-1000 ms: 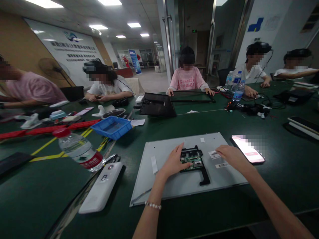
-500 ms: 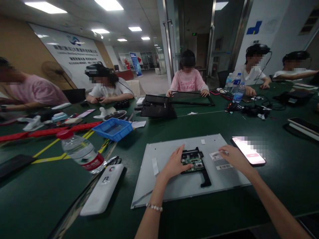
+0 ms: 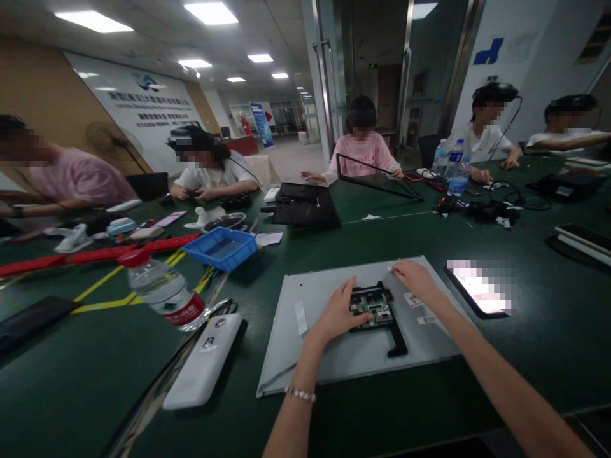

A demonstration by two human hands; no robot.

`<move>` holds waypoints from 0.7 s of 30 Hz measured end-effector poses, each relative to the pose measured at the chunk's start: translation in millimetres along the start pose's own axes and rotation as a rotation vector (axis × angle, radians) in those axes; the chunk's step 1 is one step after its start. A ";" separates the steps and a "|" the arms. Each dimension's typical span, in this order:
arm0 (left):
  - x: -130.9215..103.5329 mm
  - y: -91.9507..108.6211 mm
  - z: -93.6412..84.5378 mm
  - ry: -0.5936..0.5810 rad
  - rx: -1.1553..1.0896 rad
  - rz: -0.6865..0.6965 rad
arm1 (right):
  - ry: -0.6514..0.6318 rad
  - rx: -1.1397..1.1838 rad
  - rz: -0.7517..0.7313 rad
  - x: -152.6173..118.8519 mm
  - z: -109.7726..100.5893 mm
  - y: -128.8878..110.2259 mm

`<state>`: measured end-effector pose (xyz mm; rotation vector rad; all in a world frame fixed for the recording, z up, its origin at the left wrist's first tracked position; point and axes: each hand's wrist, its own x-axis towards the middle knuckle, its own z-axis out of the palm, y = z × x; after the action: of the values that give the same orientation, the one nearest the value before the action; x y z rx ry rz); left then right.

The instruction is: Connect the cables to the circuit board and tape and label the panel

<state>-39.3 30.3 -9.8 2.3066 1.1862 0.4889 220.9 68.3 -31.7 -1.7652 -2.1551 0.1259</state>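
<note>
The left hand (image 3: 337, 315), thumb and fingers spread, rests on the circuit board (image 3: 371, 305) atop a grey panel (image 3: 353, 359) on the desk (image 3: 548, 337); the right hand (image 3: 414, 278), fingertips narrowed, is at a white tab (image 3: 390, 269), grip unclear.

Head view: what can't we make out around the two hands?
All in the head view:
- Left side of the circuit board: hidden by the left hand.
- White tab at the right hand: too small and partly covered to tell whether it's pinched.
- Print on the labels: too small and blurred.
- Underside of the grey panel: faces the table.
- Phone screen: washed out and pixelated.
</note>
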 end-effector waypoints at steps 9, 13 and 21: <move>-0.3 2.0 -0.9 0.007 -0.014 -0.004 | 0.011 -0.005 -0.066 -16.3 -1.7 -3.9; -0.7 4.6 -3.9 0.003 -0.013 -0.003 | -0.003 0.031 -0.067 -16.7 0.7 0.1; -5.4 6.2 -11.8 -0.090 -0.010 0.012 | 0.116 0.097 -0.088 -12.9 -2.7 -6.1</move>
<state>-44.5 25.9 2.8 2.3032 1.1247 0.3905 218.1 54.1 -30.1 -1.5818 -2.1041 0.1017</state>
